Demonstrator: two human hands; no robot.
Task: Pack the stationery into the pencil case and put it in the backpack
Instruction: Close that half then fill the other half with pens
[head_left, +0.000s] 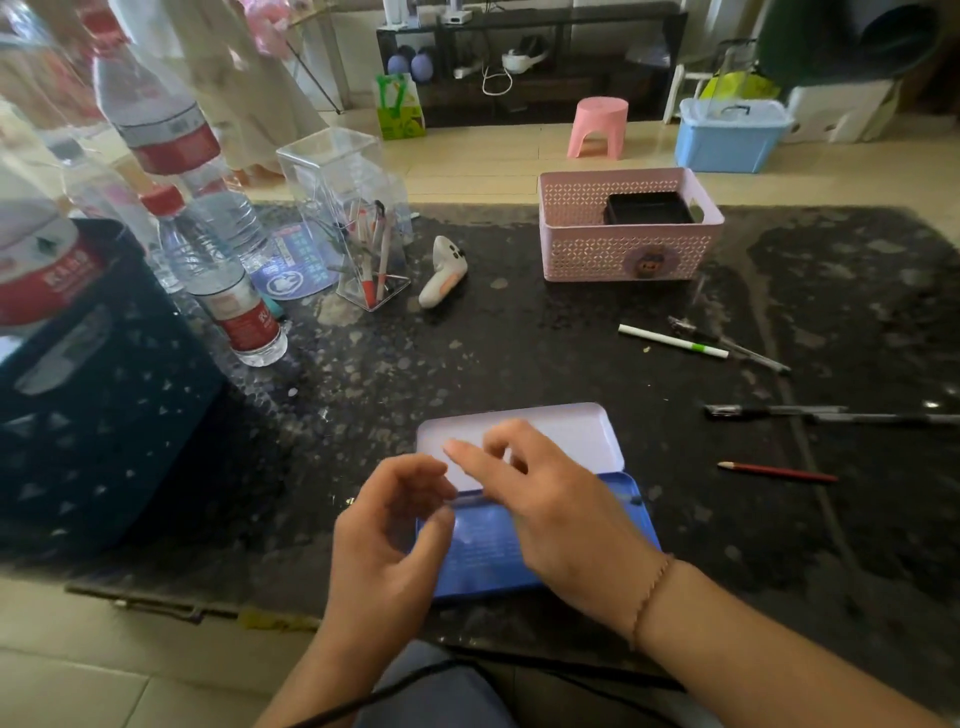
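A blue pencil case (483, 561) lies open near the table's front edge, its white lid (571, 431) folded back. A dark pen (631, 500) lies inside along the hinge. My right hand (550, 509) hovers over the case with relaxed fingers. My left hand (384, 535) is at the case's left end, fingers loosely curled, thumb by the rim. To the right on the table lie a white pen (670, 340), a clear pen (748, 351), two black pens (769, 411), and a red pencil (779, 472). A dark blue bag (93, 415) stands at the left.
Water bottles (234, 301) crowd the left rear beside a clear pen holder (371, 260). A white controller (444, 273) lies mid-table. A pink basket (628, 249) holding a black box sits behind the loose pens.
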